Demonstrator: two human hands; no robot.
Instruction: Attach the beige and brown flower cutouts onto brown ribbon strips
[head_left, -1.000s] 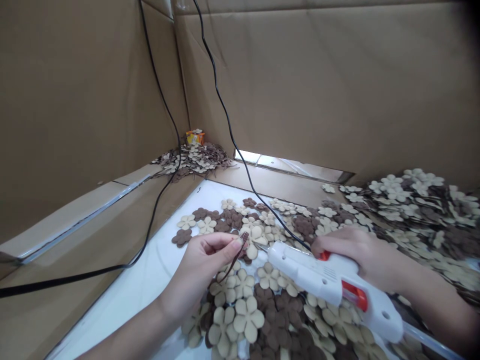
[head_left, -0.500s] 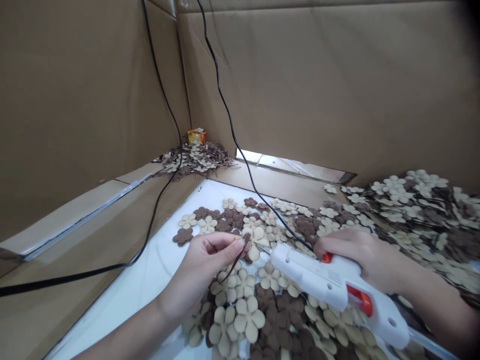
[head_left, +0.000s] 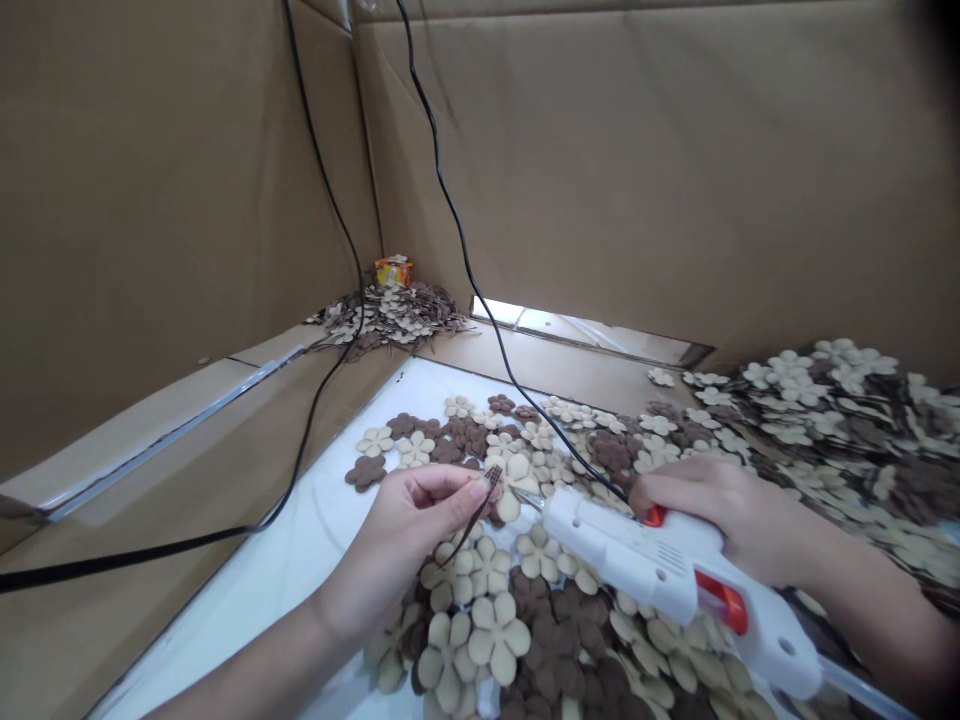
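Note:
Between the thumb and fingers of my left hand (head_left: 412, 525) are a cream fabric flower (head_left: 514, 482) and a thin dark brown strip (head_left: 469, 528), whose tail hangs down. My right hand (head_left: 720, 505) grips a white hot glue gun (head_left: 622, 550) with a red trigger, partly hidden by the fingers. The metal nozzle (head_left: 529, 497) points left at the flower's petals, touching or very near them. Below both hands, cream flowers (head_left: 499, 638) and brown flowers (head_left: 551, 640) lie overlapping on the white board (head_left: 300, 610).
Cardboard walls (head_left: 637, 150) stand at the left and back. A black cable (head_left: 461, 230) hangs down toward the glue gun, and another black cable (head_left: 319, 390) runs along the left. Flower piles (head_left: 817, 385) lie at right and in the far corner, near an orange-yellow packet (head_left: 394, 270).
Almost nothing differs. The glue gun's body has shifted a touch to the right, while the left hand and the flower stay in place.

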